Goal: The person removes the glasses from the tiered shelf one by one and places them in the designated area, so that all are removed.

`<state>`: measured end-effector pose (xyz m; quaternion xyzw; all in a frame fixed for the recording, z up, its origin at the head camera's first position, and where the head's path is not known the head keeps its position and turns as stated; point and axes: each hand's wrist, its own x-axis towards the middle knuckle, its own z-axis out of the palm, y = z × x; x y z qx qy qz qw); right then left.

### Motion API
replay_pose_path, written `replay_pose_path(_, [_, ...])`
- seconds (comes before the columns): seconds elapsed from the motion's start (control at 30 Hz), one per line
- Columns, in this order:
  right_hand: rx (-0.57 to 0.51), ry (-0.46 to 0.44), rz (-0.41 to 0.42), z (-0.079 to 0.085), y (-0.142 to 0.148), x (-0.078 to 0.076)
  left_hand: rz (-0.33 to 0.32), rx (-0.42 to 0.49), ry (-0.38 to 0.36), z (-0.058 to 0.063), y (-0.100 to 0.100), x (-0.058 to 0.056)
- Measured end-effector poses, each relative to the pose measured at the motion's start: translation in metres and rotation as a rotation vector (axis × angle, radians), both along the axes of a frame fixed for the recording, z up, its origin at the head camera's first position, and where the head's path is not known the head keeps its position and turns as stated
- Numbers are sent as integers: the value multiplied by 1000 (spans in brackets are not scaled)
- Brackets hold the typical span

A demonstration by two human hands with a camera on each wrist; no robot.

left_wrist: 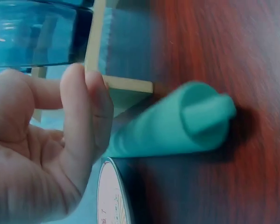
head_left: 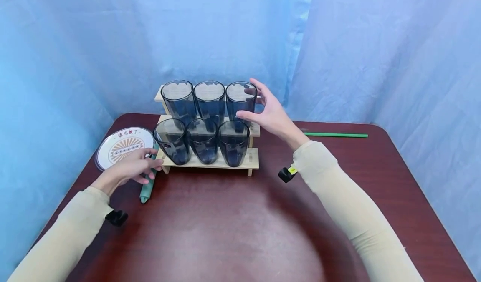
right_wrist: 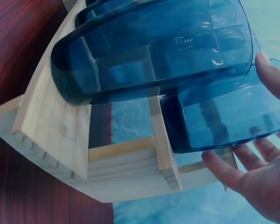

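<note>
Tall dark blue glasses stand in two rows on a stepped wooden rack (head_left: 248, 162). My right hand (head_left: 272, 113) holds the back-row right glass (head_left: 240, 102), thumb in front and fingers round the far side. In the right wrist view, that glass (right_wrist: 224, 114) rests between the thumb and fingers, behind a front-row glass (right_wrist: 149, 60). My left hand (head_left: 135, 165) is at the rack's lower left end, fingers reaching to its corner; the left wrist view shows the fingertips (left_wrist: 74, 77) by the wooden edge. Whether they press on it is unclear.
Left of the rack lies a round patterned plate (head_left: 112, 142). A green rolled-up item (head_left: 148, 188) lies between plate and rack, under the left hand. A thin green stick (head_left: 338, 135) lies at the table's back right. Blue curtains (head_left: 225, 27) surround the table (head_left: 225, 223).
</note>
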<state>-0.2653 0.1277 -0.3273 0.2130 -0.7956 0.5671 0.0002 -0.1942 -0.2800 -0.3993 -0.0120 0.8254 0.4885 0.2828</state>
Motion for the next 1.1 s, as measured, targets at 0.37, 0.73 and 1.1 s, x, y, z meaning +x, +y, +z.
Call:
replay_pose_path(0.37, [-4, 6, -41, -1, -1, 0, 30, 18, -91, 12, -2, -4])
replay_pose_path(0.73, [-36, 33, -6, -4, -4, 1, 46, 14, -92, 7, -6, 2])
replay_pose_path(1.1, [-29, 67, -20, 7, 16, 5, 46, -7, -79, 4, 1, -1])
